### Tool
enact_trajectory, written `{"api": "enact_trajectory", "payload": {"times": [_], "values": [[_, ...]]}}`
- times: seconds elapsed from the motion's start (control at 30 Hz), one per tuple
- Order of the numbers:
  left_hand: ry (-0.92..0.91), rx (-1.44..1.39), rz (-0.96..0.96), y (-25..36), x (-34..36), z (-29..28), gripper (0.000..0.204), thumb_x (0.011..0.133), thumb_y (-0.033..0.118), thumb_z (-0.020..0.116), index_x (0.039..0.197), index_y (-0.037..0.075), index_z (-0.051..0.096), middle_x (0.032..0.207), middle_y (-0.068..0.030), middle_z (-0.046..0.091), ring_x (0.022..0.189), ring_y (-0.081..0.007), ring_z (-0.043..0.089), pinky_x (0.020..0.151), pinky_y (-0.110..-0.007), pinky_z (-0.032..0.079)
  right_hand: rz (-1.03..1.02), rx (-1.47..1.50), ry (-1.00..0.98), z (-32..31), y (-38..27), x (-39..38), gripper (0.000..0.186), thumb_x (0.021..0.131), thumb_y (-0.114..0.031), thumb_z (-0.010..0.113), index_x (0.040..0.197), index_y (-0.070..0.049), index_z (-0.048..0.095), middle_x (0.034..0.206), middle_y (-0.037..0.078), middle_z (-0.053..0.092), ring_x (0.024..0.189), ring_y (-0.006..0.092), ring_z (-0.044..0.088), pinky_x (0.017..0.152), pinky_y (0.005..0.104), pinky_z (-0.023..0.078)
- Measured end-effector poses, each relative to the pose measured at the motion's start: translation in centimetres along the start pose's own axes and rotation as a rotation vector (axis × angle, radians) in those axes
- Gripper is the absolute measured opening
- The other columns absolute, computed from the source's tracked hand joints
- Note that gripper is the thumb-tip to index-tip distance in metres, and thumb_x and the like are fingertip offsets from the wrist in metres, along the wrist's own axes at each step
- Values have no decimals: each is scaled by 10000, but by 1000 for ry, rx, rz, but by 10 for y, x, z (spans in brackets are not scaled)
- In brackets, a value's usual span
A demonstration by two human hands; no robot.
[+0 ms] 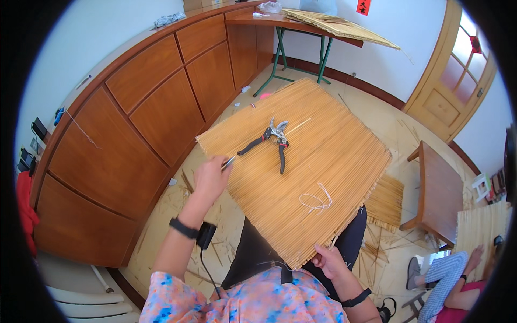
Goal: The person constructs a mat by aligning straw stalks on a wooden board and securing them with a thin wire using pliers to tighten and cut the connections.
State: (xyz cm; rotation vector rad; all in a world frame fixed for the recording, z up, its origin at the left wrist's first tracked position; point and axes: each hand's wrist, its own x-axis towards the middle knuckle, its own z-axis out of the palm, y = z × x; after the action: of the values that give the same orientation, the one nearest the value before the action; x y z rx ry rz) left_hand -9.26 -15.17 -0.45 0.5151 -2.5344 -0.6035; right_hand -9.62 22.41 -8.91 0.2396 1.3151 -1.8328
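Note:
A large woven mat of thin yellow straws (318, 161) lies tilted across my lap. My left hand (211, 177) is at its left edge, fingers closed on a thin metal needle-like tool (228, 162) that points into the mat. My right hand (328, 262) grips the mat's near edge from below. Black-handled pruning shears (272, 141) lie open on top of the mat, far of my left hand. A loop of white string (318, 200) rests on the mat near its right side.
Wooden cabinets (140, 113) run along the left. A green-legged table (291, 32) with another straw mat (344, 27) stands at the back. A small wooden table (439, 188) and smaller mats (385, 202) are on the right, where another person (452, 280) sits. Straw scraps litter the floor.

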Motion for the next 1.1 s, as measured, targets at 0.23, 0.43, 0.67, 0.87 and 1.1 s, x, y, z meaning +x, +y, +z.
{"api": "enact_trajectory", "payload": {"times": [0.23, 0.43, 0.67, 0.87, 1.1], "values": [[-192, 340, 72, 10, 67, 55, 244, 821, 252, 607, 925, 31, 615, 923, -144, 614, 815, -335, 613, 700, -425, 486, 143, -233, 108, -5, -11, -15, 212, 864, -227, 627, 928, -30, 584, 685, 6, 553, 522, 85, 502, 423, 186, 341], [-320, 388, 43, 18, 77, 59, 239, 804, 257, 621, 884, 32, 634, 823, -163, 637, 799, -341, 614, 701, -435, 481, -342, -157, 508, -8, -24, -43, 291, 829, -83, 586, 1114, -51, 537, 823, -3, 532, 546, 52, 460, 425, 165, 314], [-280, -2, 35, 26, 57, 42, 227, 804, 228, 610, 835, 5, 638, 745, -203, 616, 730, -351, 602, 645, -430, 460, -518, -12, 450, 1, -55, -60, 213, 859, -28, 523, 1071, -27, 540, 852, 19, 538, 577, 59, 482, 440, 151, 320], [-148, -282, 136, 69, 1, 13, 153, 811, 148, 624, 856, 2, 611, 735, -182, 594, 658, -329, 590, 584, -379, 451, -476, -44, 92, 17, -59, -61, 189, 909, -140, 534, 1033, -3, 573, 863, 43, 595, 638, 78, 530, 517, 174, 376], [-238, -389, 485, 146, -69, -3, 139, 769, 78, 648, 889, 30, 597, 733, -147, 568, 625, -309, 586, 521, -368, 451, -478, -62, -253, 34, -61, -59, 904, 722, -532, 700, 1375, -37, 318, 1276, 101, 472, 1165, 214, 458, 909, 328, 392]]}}
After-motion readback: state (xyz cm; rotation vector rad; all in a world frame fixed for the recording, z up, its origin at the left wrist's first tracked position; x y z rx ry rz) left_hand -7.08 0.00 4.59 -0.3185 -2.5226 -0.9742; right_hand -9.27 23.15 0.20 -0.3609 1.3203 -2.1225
